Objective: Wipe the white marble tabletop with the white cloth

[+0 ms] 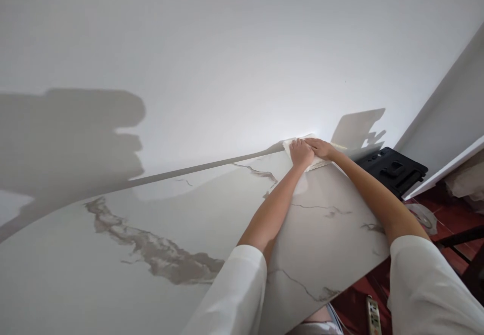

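A white cloth [316, 163] lies at the far edge of the marble-patterned tabletop [212, 209], against the white wall. My left hand [301, 152] presses down on it with fingers bent over the fabric. Beside it, my right hand [319, 148] rests on the same cloth, its fingers stretched out flat toward the left hand and touching it. Both arms reach forward across the table. Part of the cloth is hidden under the hands.
Past the table's right end stands a black hard case [395, 170]. A roll of clear tape [423, 217] lies near the red floor [454, 214]. Below the table's front edge is a small light-coloured object with dark marks [373, 315]. The wall [227, 63] borders the table's back.
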A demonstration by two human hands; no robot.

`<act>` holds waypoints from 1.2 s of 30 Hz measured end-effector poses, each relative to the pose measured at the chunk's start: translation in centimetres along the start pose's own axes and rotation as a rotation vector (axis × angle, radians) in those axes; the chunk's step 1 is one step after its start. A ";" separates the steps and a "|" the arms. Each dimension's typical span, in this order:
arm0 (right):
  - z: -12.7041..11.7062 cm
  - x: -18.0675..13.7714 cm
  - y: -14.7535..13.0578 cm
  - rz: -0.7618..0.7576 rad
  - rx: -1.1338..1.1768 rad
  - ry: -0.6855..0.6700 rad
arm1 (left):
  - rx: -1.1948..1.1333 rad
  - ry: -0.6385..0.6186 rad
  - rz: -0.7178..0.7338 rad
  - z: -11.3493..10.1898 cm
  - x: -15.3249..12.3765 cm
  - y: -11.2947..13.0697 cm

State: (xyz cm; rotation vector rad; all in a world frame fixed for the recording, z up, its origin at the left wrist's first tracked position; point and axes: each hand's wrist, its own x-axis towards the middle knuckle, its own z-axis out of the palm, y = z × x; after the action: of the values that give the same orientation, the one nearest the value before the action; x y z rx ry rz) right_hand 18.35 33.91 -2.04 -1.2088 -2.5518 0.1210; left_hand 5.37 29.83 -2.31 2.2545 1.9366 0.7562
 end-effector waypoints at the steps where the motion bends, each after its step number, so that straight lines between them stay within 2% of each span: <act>1: -0.2 -0.7 0.3 0.030 -0.014 -0.004 | -0.008 -0.004 0.015 0.2 -0.1 0.5; 7: -1.5 -5.9 0.8 0.155 -0.093 -0.008 | -0.058 -0.006 0.093 1.0 -2.5 4.1; 13: -2.5 -13.6 -0.8 0.180 -0.188 0.036 | -0.067 -0.033 0.182 0.3 -8.0 7.8; 18: -3.2 -20.5 -4.7 0.131 -0.258 0.045 | -0.062 -0.040 0.285 -1.3 -14.3 9.4; 23: -3.7 -25.3 -11.4 0.209 -0.381 0.031 | -0.068 -0.117 0.380 -3.8 -19.9 9.6; 26: -3.7 -27.0 -15.8 0.203 -0.468 0.047 | -0.056 -0.154 0.453 -5.5 -23.0 8.4; 29: -3.3 -27.4 -19.8 0.136 -0.528 0.060 | -0.022 -0.168 0.536 -7.5 -25.8 5.9; 32: -2.3 -26.1 -23.3 -0.001 -0.513 0.066 | 0.021 -0.163 0.558 -9.7 -28.3 2.0; 36: 0.4 -22.5 -29.0 -0.161 -0.426 0.071 | 0.056 -0.182 0.463 -13.3 -31.1 -4.6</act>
State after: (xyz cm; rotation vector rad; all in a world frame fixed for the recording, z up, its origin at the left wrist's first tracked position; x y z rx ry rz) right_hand 10.16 -1.84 -1.90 -1.1086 -2.6779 -0.5159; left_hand -6.83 -2.04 -2.19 2.7350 1.3889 0.5086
